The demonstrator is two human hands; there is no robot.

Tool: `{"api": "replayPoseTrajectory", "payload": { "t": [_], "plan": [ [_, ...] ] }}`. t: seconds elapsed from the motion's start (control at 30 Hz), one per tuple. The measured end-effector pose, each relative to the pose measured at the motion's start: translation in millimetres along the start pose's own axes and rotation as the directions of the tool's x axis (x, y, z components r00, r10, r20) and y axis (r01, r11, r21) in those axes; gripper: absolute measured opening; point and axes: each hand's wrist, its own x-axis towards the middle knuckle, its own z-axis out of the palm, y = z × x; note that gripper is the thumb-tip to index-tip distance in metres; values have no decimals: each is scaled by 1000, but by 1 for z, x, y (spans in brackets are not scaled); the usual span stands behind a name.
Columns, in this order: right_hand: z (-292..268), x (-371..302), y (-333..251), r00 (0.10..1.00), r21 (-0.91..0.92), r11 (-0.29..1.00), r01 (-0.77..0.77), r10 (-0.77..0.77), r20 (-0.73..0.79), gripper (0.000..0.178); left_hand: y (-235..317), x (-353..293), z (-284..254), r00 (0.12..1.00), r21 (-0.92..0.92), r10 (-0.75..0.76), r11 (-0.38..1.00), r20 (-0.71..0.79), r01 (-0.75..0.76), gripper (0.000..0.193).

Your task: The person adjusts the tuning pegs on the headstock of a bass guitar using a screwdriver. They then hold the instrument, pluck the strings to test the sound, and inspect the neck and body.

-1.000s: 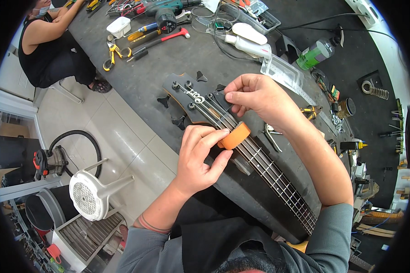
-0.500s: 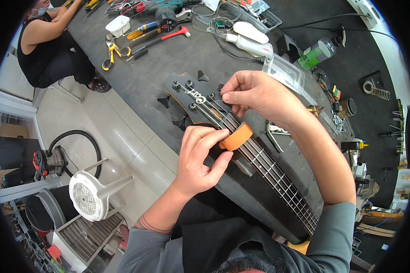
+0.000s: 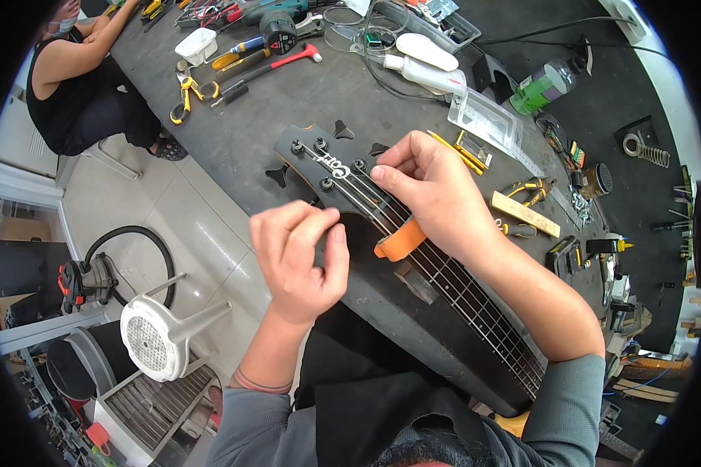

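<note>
Since the earlier frame our left hand (image 3: pixel 300 261) had come off the orange block (image 3: pixel 401 240) and drawn back toward us, off the edge of the bench; before, its fingers had rested against that block. Now its fingers were curled loosely together, thumb tip meeting the forefinger, and we could not tell whether anything small was pinched between them.

Our right hand (image 3: pixel 436 194) stayed on the neck of the black bass guitar (image 3: pixel 444 276), which lay flat on the dark workbench (image 3: pixel 288 117). Its thumb and forefinger were pressed together on the strings, just short of the headstock (image 3: pixel 319 159), with the tuning pegs immediately beyond the fingertips. The orange block sat under the heel of this hand, wrapped partly round the neck's near edge, touching the palm.

Beyond the right knuckles lay a clear plastic box (image 3: pixel 484 118) and yellow pencils (image 3: pixel 453 150); to the outer side of the wrist sat a wooden block (image 3: pixel 523 214) and small pliers (image 3: pixel 531 187). Farther past the headstock lay a red-headed hammer (image 3: pixel 276 64) and yellow-handled cutters (image 3: pixel 185 101).

Well beyond our left fingers, another person (image 3: pixel 74 86) in a dark top sat at the bench's far end. Below the left hand, on the floor, stood a white fan (image 3: pixel 157 336).
</note>
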Motion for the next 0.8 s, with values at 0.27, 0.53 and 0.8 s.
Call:
{"api": "replayPoseTrajectory", "payload": {
  "t": [0.27,0.53,0.8],
  "plan": [
    [-2,-6,1,999,28,1000,5,-7,51,17,-22,55,-5,952,-35,5,999,307,6,23],
    [-4,-19,-2,999,-29,999,20,-19,50,26,-37,75,-10,889,-101,68,995,452,-24,20],
    [3,-38,-14,968,-281,930,238,-250,-7,25,-48,81,-9,852,-161,104,987,513,-23,20]
  ]
}}
